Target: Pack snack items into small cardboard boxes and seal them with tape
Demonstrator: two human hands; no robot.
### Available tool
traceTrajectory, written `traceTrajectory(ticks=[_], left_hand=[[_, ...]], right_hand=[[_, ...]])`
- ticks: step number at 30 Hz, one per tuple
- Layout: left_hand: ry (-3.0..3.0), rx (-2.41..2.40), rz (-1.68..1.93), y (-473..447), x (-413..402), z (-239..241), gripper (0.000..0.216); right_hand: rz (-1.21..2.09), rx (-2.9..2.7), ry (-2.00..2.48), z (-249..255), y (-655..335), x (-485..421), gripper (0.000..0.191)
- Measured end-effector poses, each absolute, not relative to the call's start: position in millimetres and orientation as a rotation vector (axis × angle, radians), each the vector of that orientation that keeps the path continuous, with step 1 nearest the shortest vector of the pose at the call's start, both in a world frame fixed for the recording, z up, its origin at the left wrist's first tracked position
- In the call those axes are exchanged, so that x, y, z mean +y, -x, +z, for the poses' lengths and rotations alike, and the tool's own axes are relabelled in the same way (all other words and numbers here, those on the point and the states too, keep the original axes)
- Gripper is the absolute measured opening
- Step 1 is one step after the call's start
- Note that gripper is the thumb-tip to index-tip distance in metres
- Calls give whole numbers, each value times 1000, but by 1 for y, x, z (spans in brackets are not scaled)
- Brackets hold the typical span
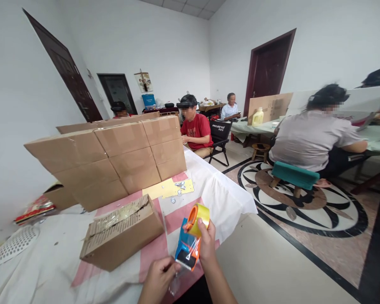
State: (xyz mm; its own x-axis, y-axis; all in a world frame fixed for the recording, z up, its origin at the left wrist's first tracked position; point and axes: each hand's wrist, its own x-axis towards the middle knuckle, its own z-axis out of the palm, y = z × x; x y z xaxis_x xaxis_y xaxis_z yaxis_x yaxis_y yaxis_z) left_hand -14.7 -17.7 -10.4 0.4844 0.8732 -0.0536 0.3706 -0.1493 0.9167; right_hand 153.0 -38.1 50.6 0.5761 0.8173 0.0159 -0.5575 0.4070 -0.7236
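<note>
My right hand (pixel 208 238) is closed around a tape dispenser (pixel 190 247), blue and orange, carrying a yellow roll of tape (pixel 202 219). Clear tape runs down over the dispenser toward its cutting edge. With thumb and fingers pinched, my left hand (pixel 160 274) grips the loose end of that clear tape (pixel 174 283) just below and left of the dispenser. To the left of my hands, a cardboard box (pixel 126 240) rests on the table, its top seam uneven with crumpled clear tape on it.
Stacked cardboard boxes (pixel 129 156) form a wall along the table's far side. Yellow card with small scraps (pixel 177 188) lies before them. A white perforated basket (pixel 14 247) sits at left. Across the room, people sit at tables; a green stool (pixel 294 175) stands on the patterned floor.
</note>
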Motion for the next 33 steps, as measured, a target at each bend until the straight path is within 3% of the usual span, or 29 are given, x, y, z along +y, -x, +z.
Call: traceTrajectory(ticks=[10, 25, 29, 33], left_hand=[[-1736, 1104, 640, 11, -25, 9, 68], [-1622, 1048, 628, 12, -21, -3, 81], [-1680, 1001, 675, 16, -23, -1, 77], [-1728, 1093, 672, 17, -28, 13, 60]], right_hand=[[909, -359, 706, 51, -155, -38, 41], [1006, -300, 670, 52, -144, -34, 36], [1031, -291, 672, 54, -142, -32, 39], [1044, -274, 701, 54, -142, -32, 41]])
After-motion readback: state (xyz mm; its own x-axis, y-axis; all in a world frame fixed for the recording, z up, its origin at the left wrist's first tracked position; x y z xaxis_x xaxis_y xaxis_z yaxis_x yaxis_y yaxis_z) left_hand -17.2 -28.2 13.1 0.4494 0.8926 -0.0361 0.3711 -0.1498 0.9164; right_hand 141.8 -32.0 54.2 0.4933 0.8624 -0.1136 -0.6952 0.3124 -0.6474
